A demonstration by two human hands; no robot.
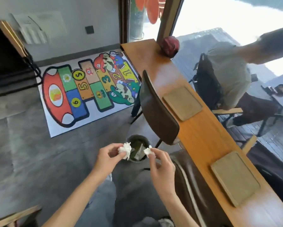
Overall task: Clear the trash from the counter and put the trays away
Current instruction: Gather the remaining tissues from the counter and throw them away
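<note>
Left hand: fingertips pinch a crumpled white tissue wad, grip pressed together on it. Right hand: thumb and forefinger pinch a smaller white paper scrap, grip likewise closed on it. Both pieces are held above the floor, directly over the rim of a small round trash bin. The bin stands on the grey floor between the two hands and shows dark green and grey contents inside.

Just right of the bin, two dark brown chairs sit against the long wooden tabletop: the near chair beside the right forearm, the far chair with its back reaching above the tabletop's left edge.

On the tabletop lie two flat square olive-tan trays, well apart. The near tray lies toward the near end, close to the right edge. The far tray lies about midway along. A dark red rounded object, blurred, sits near the far end by the window post.

A colourful hopscotch mat lies on the floor at left. Beyond the tabletop's right edge, a seated person in a light shirt.
</note>
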